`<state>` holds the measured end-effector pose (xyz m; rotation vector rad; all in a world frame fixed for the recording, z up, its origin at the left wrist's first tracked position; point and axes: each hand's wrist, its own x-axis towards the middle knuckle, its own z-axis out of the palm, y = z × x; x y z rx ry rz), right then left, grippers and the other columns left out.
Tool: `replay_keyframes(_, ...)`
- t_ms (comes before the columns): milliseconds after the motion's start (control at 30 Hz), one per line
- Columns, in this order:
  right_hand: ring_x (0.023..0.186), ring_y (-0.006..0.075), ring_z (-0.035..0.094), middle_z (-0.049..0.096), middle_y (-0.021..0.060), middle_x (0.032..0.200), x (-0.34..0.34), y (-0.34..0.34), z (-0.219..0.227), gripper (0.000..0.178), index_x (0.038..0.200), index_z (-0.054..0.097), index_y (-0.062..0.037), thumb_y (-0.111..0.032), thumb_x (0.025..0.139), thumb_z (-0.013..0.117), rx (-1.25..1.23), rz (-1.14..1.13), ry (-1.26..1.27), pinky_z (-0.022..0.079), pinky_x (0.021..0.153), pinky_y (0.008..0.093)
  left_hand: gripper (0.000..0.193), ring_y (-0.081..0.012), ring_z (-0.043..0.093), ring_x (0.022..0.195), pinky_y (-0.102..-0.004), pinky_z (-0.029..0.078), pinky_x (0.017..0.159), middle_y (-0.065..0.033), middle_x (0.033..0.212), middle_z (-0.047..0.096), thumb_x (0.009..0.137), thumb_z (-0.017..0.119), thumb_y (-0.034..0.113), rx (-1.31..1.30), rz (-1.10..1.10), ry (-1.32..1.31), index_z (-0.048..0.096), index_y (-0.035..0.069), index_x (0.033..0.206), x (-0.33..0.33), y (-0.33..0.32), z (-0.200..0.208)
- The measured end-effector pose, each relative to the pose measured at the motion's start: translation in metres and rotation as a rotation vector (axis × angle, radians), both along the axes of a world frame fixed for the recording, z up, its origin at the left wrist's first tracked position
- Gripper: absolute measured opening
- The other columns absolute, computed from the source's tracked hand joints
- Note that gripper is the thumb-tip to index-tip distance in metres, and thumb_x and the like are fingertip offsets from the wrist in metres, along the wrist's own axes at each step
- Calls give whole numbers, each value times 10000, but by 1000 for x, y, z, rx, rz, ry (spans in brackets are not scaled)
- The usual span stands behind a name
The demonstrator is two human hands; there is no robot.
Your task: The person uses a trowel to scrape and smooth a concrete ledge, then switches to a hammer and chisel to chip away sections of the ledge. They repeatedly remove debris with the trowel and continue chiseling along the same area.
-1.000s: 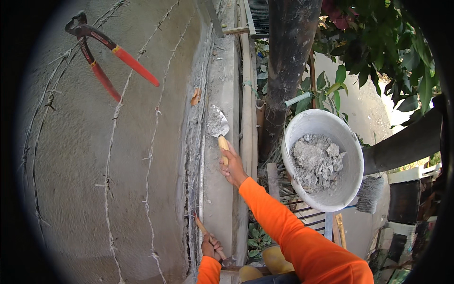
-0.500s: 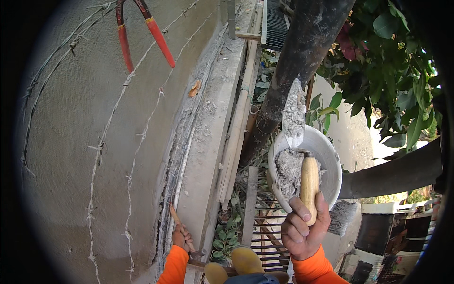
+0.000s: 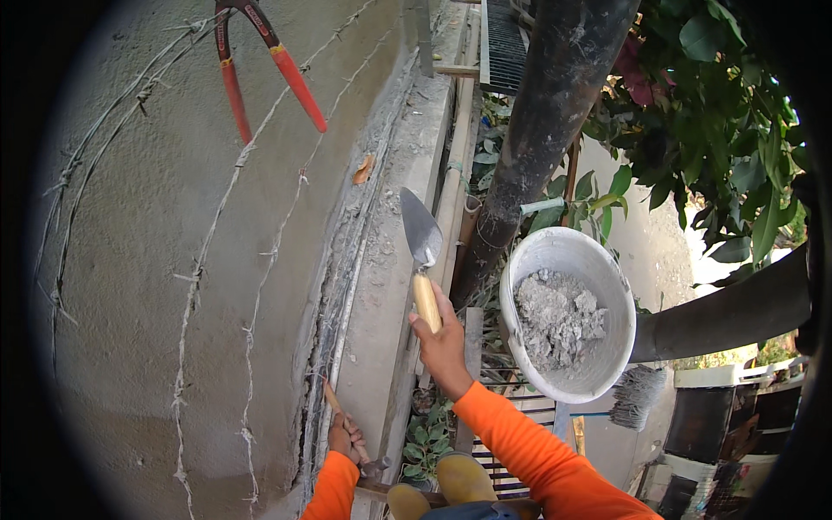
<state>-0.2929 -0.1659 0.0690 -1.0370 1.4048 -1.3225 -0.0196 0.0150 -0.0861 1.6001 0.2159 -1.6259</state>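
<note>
My right hand [image 3: 444,351] is wrapped around the wooden handle of a pointed trowel [image 3: 421,227]. The trowel is over the concrete ledge [image 3: 373,299], its blade tip pointing away from me, and no mortar lump shows on the blade. My left hand [image 3: 343,436] grips the wooden handle of a hammer [image 3: 373,468], low beside the rough joint where the wall meets the ledge. Right of my right hand stands a white bucket [image 3: 614,347] holding crumbly grey mortar [image 3: 557,316].
Barbed wire [image 3: 195,273] runs along the grey wall [image 3: 130,347], with red-handled pincers [image 3: 290,78] hanging on it. A thick dark pipe [image 3: 542,121] slants past the bucket. A brush [image 3: 639,397] lies beside the bucket. Metal bars [image 3: 511,399] and yellow boots [image 3: 464,477] are below.
My right hand has swung left from above the bucket to the ledge with the trowel. The grey mortar on its blade no longer shows. My left hand still holds the hammer near the joint.
</note>
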Motion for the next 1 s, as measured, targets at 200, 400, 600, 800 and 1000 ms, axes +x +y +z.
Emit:
replay_keyframes(200, 1144, 413, 670, 704, 212, 1241, 12, -178, -123, 679, 1552, 472, -337, -191, 936, 719, 384, -79, 552, 531, 992, 511, 333, -98, 369, 492, -275, 313, 450, 39, 655, 419, 1086, 489, 502, -1, -56, -35, 541, 186, 992, 1, -3, 7)
replay_keyframes(400, 1138, 412, 684, 715, 186, 1253, -5, -161, -132, 677, 1536, 498, -302, -136, 912, 700, 290, 173, 596, 533, 1008, 499, 361, -102, 382, 498, -273, 316, 452, 37, 666, 435, 1085, 494, 518, -6, -104, -18, 559, 174, 996, 10, -2, 18)
replay_keyframes(600, 1140, 430, 661, 703, 220, 1229, -14, -66, -140, 660, 1515, 525, -290, -106, 901, 682, 178, 187, 496, 529, 994, 482, 354, -94, 375, 492, -269, 316, 454, 37, 669, 429, 1093, 485, 508, 1, -60, -70, 542, 171, 1002, 1, -3, 18)
replay_keyframes(800, 832, 248, 660, 666, 108, 1177, 45, -2, -168, 604, 1565, 434, -188, -217, 1002, 652, 204, -187, -24, 541, 744, 366, 354, -91, 362, 499, -265, 315, 456, 37, 674, 422, 1089, 501, 506, 10, -52, -48, 540, 163, 1012, 0, -5, 22)
replay_keyframes(1000, 567, 91, 499, 565, 11, 801, 96, -1, -181, 574, 1580, 390, -213, -279, 1050, 599, 450, -102, -362, 373, 412, 277, 341, -91, 360, 506, -267, 311, 456, 37, 674, 419, 1083, 517, 500, 8, -50, -45, 538, 166, 1020, 0, -4, 24)
